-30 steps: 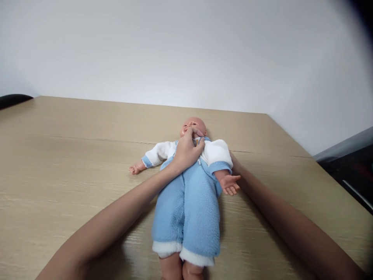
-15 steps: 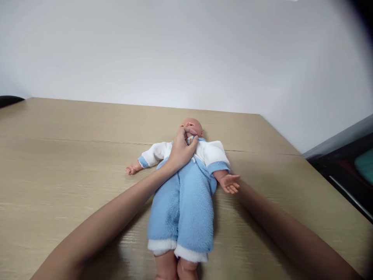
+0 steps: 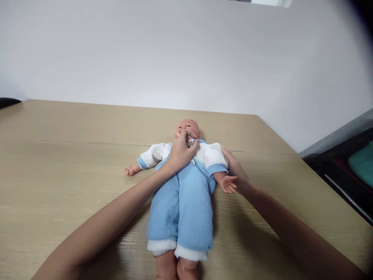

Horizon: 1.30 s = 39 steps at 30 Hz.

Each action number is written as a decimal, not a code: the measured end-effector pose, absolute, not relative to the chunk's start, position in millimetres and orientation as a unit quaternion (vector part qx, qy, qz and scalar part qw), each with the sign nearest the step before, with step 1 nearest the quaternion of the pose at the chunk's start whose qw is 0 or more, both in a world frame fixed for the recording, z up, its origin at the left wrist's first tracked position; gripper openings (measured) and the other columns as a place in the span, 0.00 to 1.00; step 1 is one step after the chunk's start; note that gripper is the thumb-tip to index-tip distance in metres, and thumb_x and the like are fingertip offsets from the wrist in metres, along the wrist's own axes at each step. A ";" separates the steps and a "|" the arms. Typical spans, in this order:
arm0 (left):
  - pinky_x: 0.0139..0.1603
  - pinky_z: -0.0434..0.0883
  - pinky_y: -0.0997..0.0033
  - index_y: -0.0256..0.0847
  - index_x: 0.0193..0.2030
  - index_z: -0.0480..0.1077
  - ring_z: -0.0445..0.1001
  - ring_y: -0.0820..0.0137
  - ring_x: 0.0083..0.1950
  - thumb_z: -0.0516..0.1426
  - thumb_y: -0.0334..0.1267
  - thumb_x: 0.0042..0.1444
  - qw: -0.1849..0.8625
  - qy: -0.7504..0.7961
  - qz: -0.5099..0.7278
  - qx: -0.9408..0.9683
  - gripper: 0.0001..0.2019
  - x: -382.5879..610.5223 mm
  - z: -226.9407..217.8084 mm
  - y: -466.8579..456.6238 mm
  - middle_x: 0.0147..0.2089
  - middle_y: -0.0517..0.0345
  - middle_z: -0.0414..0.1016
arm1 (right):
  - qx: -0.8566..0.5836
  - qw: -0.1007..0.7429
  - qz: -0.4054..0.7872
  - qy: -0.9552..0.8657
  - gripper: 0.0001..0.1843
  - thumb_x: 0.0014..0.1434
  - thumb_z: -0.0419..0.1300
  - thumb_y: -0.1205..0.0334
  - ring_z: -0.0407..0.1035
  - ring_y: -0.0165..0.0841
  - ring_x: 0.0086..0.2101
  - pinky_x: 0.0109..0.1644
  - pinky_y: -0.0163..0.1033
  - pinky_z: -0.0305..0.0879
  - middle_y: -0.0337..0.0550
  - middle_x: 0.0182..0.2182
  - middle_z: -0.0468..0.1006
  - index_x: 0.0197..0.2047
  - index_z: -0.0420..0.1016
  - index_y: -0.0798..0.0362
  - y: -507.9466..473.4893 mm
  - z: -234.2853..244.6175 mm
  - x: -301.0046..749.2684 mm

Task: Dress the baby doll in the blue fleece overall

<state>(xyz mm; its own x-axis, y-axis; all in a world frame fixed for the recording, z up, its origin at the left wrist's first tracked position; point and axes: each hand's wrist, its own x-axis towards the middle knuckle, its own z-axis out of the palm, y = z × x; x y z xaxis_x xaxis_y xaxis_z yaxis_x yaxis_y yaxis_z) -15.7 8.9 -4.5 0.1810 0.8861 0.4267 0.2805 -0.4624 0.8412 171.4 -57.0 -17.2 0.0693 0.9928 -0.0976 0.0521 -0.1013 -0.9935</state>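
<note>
**Item:** doll [image 3: 182, 202], a baby figure in a blue fleece romper with white sleeves and white leg cuffs

**Position:** flat on its back on the bench [image 3: 64, 163], face up

**Long axis:** runs straight away from the person. The head is at the far end. The bare legs are at the near end, cut off by the lower picture edge. The doll's arms are spread sideways, one to each side of the body.

**Left hand** [image 3: 180, 153]: laid on the doll's chest, with the forearm coming in from the doll's near left. Thumb and fingertips are drawn together at the collar just under the doll's chin, nipping the clothing there. What exactly sits between the fingertips is too small to tell.

**Right hand** [image 3: 236, 170]: set against the doll's sleeve on the person's right, touching shoulder and upper arm, just beside the doll's plastic hand. Its fingers are partly hidden behind the sleeve, so whether they grip or lie flat cannot be told.

**Room about the doll:**
- Bare wood lies wide to the doll's left and beyond its head.
- The far bench edge meets a white wall [image 3: 186, 58] well past the head.
- The right bench edge runs slantwise, nearer to the doll than the left edge.
- Past the right edge stands dark furniture [image 3: 338, 175] holding a teal item [image 3: 363, 163].
- A dark object [image 3: 7, 102] sits at the far left corner, well apart from the doll
</note>
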 end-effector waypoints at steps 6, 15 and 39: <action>0.36 0.63 0.66 0.46 0.44 0.65 0.69 0.70 0.31 0.60 0.35 0.67 0.280 0.414 0.416 0.760 0.05 -13.5 1.0 1.6 0.33 0.66 0.71 | -0.617 0.405 0.547 -0.395 0.38 0.53 0.77 0.38 0.83 0.42 0.37 0.32 0.40 0.77 0.43 0.40 0.88 0.61 0.75 0.45 -97.9 10.2 206.3; 0.40 0.66 0.66 0.45 0.45 0.66 0.75 0.67 0.36 0.60 0.35 0.67 0.250 0.410 0.399 0.781 0.05 -13.1 -1.8 3.2 0.37 0.62 0.77 | -0.657 0.387 0.507 -0.403 0.48 0.50 0.77 0.40 0.66 0.33 0.17 0.19 0.36 0.55 0.35 0.25 0.80 0.68 0.66 0.47 -101.1 -4.9 213.7; 0.62 0.66 0.46 0.41 0.52 0.72 0.72 0.46 0.63 0.57 0.45 0.74 -0.026 0.426 0.276 0.861 0.11 -26.8 14.6 2.8 0.58 0.42 0.79 | -0.510 0.401 0.067 -0.758 0.15 0.72 0.63 0.55 0.76 0.49 0.55 0.61 0.57 0.72 0.52 0.55 0.80 0.59 0.73 0.46 -122.4 -33.6 237.3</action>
